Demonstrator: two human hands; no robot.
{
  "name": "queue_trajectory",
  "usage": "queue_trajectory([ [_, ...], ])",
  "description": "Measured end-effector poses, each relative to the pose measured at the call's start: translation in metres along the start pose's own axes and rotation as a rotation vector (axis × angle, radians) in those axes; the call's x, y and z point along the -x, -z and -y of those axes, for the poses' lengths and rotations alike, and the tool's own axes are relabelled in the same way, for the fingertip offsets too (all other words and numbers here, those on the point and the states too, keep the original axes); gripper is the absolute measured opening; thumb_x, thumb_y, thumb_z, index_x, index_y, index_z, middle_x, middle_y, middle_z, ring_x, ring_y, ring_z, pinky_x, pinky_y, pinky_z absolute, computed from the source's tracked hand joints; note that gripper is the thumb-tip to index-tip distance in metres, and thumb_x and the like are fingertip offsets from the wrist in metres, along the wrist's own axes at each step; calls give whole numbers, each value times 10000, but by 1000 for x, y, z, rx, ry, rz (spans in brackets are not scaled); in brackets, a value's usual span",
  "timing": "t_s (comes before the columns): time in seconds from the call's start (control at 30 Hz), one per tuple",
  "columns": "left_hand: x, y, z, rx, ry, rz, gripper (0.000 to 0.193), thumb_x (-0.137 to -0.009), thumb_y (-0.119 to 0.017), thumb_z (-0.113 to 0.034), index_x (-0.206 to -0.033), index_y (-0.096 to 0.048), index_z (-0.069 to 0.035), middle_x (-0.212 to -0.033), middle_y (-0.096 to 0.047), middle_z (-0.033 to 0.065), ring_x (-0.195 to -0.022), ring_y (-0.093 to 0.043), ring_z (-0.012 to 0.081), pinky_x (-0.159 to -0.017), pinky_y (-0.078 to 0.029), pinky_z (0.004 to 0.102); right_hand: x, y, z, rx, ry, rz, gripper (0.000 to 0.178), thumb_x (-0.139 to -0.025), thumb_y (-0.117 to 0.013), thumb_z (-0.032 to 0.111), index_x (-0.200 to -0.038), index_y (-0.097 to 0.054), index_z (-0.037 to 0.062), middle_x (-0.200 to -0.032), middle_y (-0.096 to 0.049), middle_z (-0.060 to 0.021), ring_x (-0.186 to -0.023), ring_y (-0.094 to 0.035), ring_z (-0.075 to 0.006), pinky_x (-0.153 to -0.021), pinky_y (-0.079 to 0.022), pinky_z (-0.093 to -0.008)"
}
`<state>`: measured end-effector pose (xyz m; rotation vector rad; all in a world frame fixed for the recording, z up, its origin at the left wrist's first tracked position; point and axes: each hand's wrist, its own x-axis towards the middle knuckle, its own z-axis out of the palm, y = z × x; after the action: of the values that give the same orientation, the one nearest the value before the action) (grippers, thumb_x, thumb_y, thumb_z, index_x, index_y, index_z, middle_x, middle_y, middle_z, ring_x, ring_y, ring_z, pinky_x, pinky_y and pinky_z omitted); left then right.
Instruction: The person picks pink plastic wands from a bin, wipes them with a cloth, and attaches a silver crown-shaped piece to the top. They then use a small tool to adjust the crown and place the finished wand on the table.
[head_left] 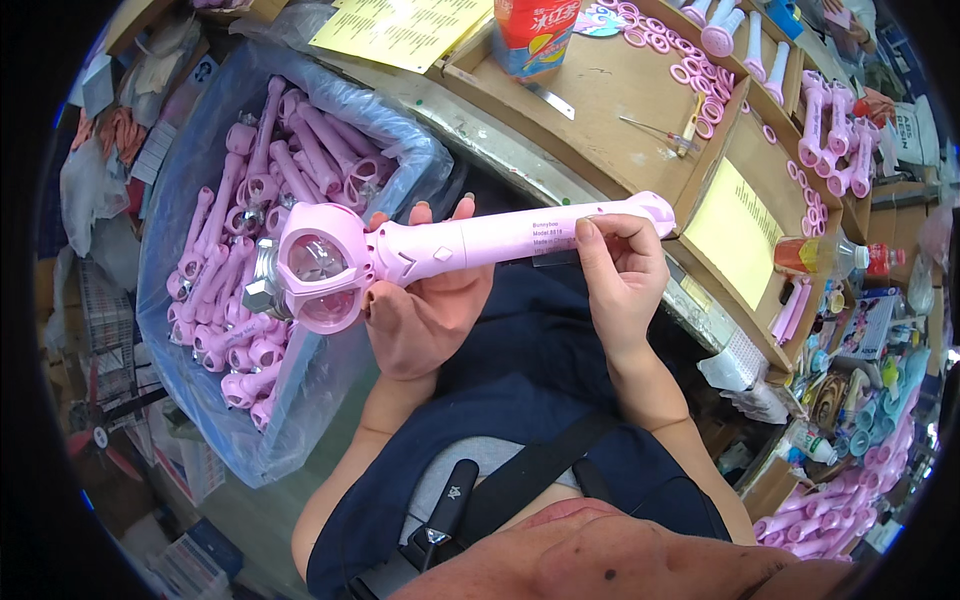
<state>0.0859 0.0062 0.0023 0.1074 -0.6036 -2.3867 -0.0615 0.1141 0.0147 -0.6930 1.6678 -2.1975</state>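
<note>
Lined bin point(200, 420) at the person's left, blue plastic liner over its rim, was heaped with pink wands point(250, 200) of one kind, heads and handles tangled; brown cardboard worktop point(600, 100) ahead carried pink rings point(700, 90), a few more pink handles point(750, 40), yellow sheets point(400, 30), a slim tool point(660, 130) and a drink carton point(535, 30); a drink bottle point(830, 258) lay on the shelf to the right; more pink pieces point(820, 520) lay low at the right edge.

Pink toy wand point(450, 245) was held level across the lap, above the dark apron point(540, 350), round clear-domed head toward the bin, butt end toward the worktop; dark print showed on the handle's middle.

Left hand point(420, 310) cupped the wand from beneath just behind the head, fingers wrapped round the neck, tips showing above it; grip closed round the wand, and it looked to bear the weight.

Right hand point(615, 270) sat on the handle's far half, thumb and forefinger pinching a small clear strip point(560, 260) against the handle's underside beside the print; remaining fingers curled.

Judgement: the step looked like laying a clear sticker on the handle; doing it well would call for the left hand holding the wand dead still, one edge squared to the print, then a smooth press along its length to avoid bubbles or skew; main risk seemed a crooked first contact.
</note>
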Motion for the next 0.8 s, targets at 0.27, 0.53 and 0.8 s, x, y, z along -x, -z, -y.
queue_trajectory([
  [0.27,-3,-2,-10,379,141,136,811,-889,-630,-507,-1519,-228,-191,-1564,-328,20,-1415,-340,162,-1210,-144,451,-2,-2,-2,98,84,0,116,-899,-699,36,-965,-612,-3,-776,-597,27,-597,-448,15,-513,-345,-148],
  [0.53,-4,-3,-8,341,122,115,831,-881,-648,-496,-1515,-217,-178,-1546,-356,34,-1417,-329,155,-1215,-139,442,-2,-3,-2,93,82,-4,113,-901,-694,29,-967,-608,-4,-770,-597,24,-598,-455,16,-515,-354,-144],
  [0.8,-6,-4,-3,189,60,47,815,-883,-641,-511,-1506,-233,-178,-1523,-392,35,-1418,-315,140,-1220,-124,411,-3,-2,-5,89,83,-19,112,-902,-690,25,-965,-602,-7,-767,-598,22,-595,-459,14,-513,-357,-144],
])
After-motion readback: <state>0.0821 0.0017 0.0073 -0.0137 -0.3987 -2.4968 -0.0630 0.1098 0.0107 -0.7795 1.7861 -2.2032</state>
